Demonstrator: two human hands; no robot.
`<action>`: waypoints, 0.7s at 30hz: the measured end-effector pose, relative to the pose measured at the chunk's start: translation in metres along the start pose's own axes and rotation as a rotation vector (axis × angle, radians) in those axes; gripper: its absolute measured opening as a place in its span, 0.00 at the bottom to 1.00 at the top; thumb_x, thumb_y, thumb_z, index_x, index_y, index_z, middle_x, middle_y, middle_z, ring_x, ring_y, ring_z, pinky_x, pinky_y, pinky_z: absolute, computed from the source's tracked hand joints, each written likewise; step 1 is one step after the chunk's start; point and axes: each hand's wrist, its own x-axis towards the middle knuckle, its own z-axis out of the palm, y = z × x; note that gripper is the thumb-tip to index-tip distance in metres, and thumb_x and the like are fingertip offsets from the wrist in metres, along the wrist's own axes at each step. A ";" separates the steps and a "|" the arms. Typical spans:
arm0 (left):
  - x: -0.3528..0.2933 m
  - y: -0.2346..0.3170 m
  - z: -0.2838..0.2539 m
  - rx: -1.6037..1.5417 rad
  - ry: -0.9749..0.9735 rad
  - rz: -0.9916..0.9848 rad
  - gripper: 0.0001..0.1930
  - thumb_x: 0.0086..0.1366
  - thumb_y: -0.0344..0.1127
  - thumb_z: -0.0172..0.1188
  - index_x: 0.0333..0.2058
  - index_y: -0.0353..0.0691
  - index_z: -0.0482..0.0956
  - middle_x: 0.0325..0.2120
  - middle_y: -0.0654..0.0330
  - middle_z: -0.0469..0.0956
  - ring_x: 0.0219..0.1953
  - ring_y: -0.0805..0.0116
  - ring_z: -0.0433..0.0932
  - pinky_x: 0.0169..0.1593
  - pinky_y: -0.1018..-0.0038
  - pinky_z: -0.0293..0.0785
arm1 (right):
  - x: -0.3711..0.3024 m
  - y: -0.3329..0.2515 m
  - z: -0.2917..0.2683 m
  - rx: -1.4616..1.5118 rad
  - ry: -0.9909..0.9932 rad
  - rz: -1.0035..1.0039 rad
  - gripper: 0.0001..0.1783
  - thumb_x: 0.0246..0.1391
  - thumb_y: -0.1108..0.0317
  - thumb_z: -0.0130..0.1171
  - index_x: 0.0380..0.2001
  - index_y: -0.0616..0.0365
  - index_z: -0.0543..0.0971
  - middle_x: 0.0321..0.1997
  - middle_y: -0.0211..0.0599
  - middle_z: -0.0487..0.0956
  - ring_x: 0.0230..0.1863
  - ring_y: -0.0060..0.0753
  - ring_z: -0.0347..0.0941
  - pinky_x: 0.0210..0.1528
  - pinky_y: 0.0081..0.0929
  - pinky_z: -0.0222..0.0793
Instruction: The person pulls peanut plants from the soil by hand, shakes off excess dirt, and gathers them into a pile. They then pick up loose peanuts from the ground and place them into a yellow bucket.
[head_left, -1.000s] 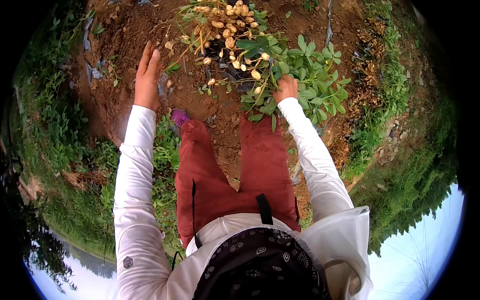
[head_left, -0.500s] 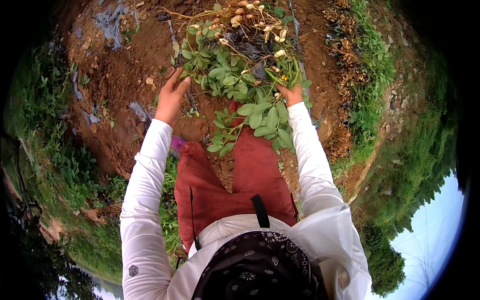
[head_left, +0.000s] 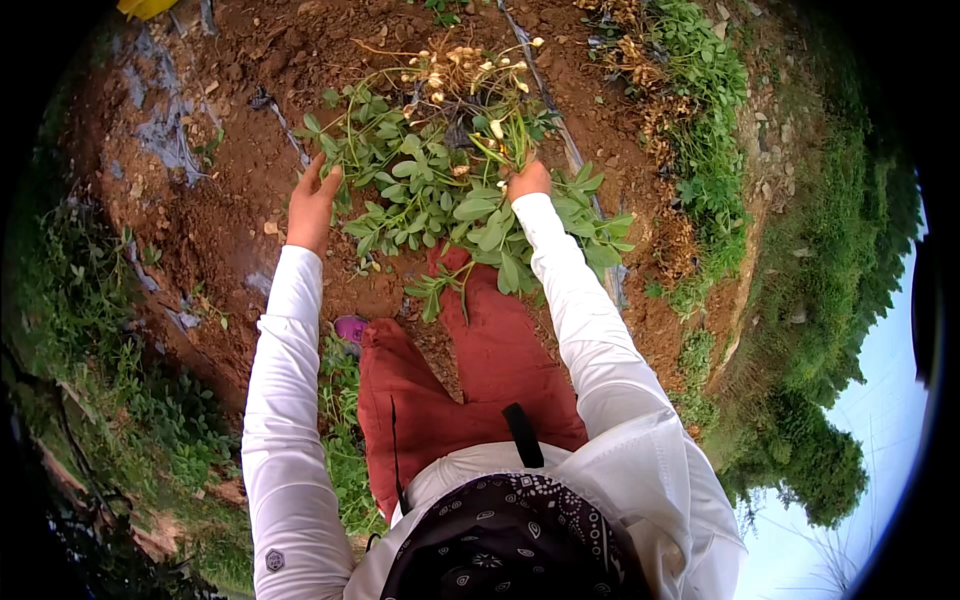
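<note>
Right hand: your right hand (head_left: 530, 180) is clamped around the stems of the peanut plant (head_left: 415, 185), well apart from your left.
Left hand: your left hand (head_left: 314, 212) has thumb and fingers parted at the leaves' edge; you cannot tell whether they touch.
Peanut plant: its foliage spreads between your hands and below your right one.
Pods: pale pods (head_left: 436, 82) cluster beyond both hands.
Film: grey plastic film (head_left: 165, 135) lies beyond your left hand, on brown soil (head_left: 235, 215).
Shoe: a purple shoe (head_left: 350, 328) shows nearer you than your left hand.
</note>
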 end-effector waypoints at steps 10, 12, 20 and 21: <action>-0.034 -0.009 0.110 0.307 -0.407 0.265 0.30 0.63 0.43 0.54 0.61 0.45 0.58 0.61 0.54 0.57 0.63 0.57 0.56 0.61 0.68 0.55 | -0.066 0.045 -0.063 1.673 0.106 0.187 0.26 0.46 0.80 0.61 0.50 0.65 0.66 0.46 0.41 0.74 0.42 0.35 0.73 0.49 0.30 0.71; -0.055 0.004 0.152 0.342 -0.581 0.418 0.31 0.61 0.39 0.56 0.61 0.47 0.57 0.62 0.53 0.56 0.63 0.55 0.55 0.61 0.68 0.56 | -0.080 0.050 -0.110 1.237 0.205 0.139 0.26 0.46 0.80 0.61 0.49 0.66 0.65 0.46 0.44 0.74 0.45 0.34 0.72 0.48 0.29 0.72; -0.094 0.018 0.242 0.474 -0.838 0.693 0.30 0.61 0.49 0.54 0.60 0.48 0.60 0.59 0.47 0.58 0.61 0.48 0.57 0.62 0.62 0.54 | -0.089 0.169 -0.296 0.294 0.648 -0.217 0.16 0.50 0.71 0.59 0.40 0.70 0.74 0.39 0.47 0.79 0.38 0.37 0.76 0.41 0.31 0.70; -0.088 0.015 0.243 0.482 -0.831 0.689 0.30 0.61 0.49 0.54 0.59 0.47 0.60 0.59 0.47 0.58 0.61 0.48 0.57 0.62 0.62 0.55 | -0.080 0.197 -0.326 0.190 0.675 -0.266 0.17 0.50 0.70 0.60 0.42 0.70 0.73 0.40 0.47 0.78 0.38 0.38 0.76 0.41 0.31 0.71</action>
